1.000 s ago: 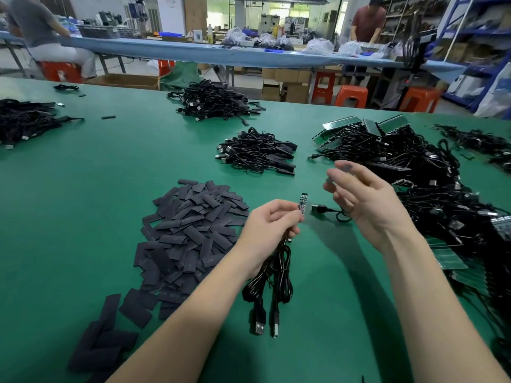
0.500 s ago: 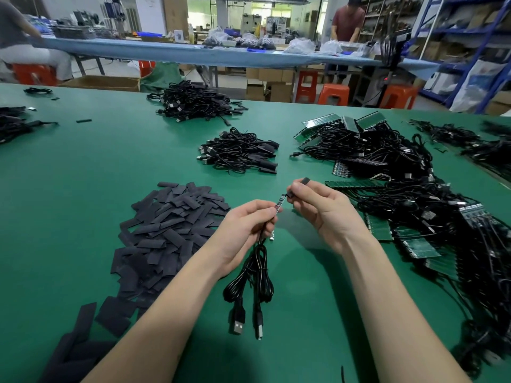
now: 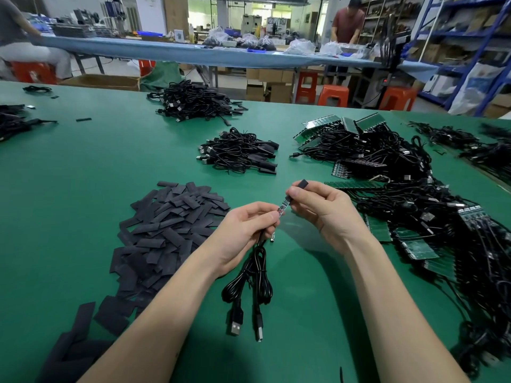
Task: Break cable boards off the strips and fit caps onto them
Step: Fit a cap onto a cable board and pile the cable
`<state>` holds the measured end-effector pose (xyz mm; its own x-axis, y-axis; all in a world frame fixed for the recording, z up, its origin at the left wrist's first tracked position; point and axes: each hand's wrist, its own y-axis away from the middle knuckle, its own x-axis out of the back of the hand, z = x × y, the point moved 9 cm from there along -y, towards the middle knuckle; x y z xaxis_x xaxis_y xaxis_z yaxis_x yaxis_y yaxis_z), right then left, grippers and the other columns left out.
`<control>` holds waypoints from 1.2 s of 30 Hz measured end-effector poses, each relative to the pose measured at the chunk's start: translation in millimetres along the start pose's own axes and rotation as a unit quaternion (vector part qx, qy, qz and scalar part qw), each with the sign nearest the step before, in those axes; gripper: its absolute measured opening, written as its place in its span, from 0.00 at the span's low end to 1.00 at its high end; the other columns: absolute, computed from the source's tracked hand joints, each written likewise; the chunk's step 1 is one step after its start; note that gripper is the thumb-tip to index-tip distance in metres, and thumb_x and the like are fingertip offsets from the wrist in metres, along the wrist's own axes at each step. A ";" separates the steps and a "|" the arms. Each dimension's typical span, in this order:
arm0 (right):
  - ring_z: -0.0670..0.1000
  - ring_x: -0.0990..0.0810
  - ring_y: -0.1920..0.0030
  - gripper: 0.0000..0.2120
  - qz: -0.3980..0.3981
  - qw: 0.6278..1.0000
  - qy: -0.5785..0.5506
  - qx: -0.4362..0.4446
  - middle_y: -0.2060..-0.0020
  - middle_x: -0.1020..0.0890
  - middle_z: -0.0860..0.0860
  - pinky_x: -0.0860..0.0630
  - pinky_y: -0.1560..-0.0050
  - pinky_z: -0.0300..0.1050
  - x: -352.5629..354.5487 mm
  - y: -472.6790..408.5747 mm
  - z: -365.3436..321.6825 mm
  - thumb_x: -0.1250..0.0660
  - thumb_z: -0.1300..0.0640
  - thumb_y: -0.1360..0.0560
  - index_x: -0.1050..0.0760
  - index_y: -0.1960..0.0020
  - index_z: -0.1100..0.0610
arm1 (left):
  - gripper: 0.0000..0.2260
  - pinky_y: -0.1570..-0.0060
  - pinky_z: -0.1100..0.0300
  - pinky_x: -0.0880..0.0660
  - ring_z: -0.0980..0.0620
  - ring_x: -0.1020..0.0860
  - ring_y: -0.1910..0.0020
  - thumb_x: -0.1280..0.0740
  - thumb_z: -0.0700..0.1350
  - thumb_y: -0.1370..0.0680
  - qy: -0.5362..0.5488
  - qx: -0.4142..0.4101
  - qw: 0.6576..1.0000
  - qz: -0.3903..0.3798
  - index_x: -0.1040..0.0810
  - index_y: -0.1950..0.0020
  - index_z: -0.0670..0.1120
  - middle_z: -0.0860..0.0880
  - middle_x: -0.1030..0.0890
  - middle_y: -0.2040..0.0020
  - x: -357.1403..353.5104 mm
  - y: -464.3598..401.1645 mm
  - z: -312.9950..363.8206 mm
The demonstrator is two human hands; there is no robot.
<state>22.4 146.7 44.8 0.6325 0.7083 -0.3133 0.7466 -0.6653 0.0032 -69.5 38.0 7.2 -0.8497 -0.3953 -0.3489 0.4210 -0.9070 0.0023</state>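
Green table (image 3: 83,189) is filling most of the view, with a big heap of black caps (image 3: 166,233) lying left of the hands. Left hand (image 3: 243,230) is pinching two cables (image 3: 257,275) and a small board (image 3: 282,208). Right hand (image 3: 323,208) is holding one cap (image 3: 302,184), sliding it onto the board. Next it probably needs a straight push. How far the cap is on is hard to see.

A small cable board (image 3: 284,207) tilts between both hands, its far end apparently inside a black cap (image 3: 301,184).
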 end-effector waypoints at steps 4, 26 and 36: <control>0.46 0.15 0.59 0.08 -0.043 0.997 -0.006 -0.059 0.57 0.13 0.54 0.20 0.58 0.33 2.4 5.1 2.9 0.22 0.59 0.38 0.13 0.58 0.56 | 0.10 0.60 0.67 0.25 0.55 0.25 0.64 0.28 0.42 0.29 -0.006 0.015 1.000 -0.025 0.18 0.48 0.42 0.49 0.19 0.62 -3.8 2.1 -1.0; 0.50 0.15 0.57 0.11 -0.136 0.987 0.033 -0.073 0.55 0.14 0.58 0.19 0.54 0.37 -14.0 14.5 15.3 0.22 0.59 0.36 0.16 0.55 0.57 | 0.11 0.61 0.67 0.26 0.55 0.25 0.65 0.27 0.41 0.29 0.010 0.025 0.998 -0.049 0.25 0.49 0.44 0.48 0.19 0.62 -7.2 6.9 1.4; 0.48 0.15 0.61 0.05 -0.026 0.998 -0.018 -0.058 0.59 0.14 0.56 0.19 0.59 0.34 7.1 2.7 16.4 0.23 0.61 0.36 0.14 0.59 0.59 | 0.04 0.60 0.64 0.21 0.51 0.18 0.66 0.26 0.35 0.26 -0.066 -0.064 0.992 0.085 0.17 0.52 0.39 0.40 0.15 0.62 8.4 3.8 8.2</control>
<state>25.5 146.1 27.0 0.5860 0.7306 -0.3505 0.7984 -0.5946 0.0954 -77.7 30.1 11.9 -0.7933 -0.5649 -0.2270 0.5919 -0.8029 -0.0703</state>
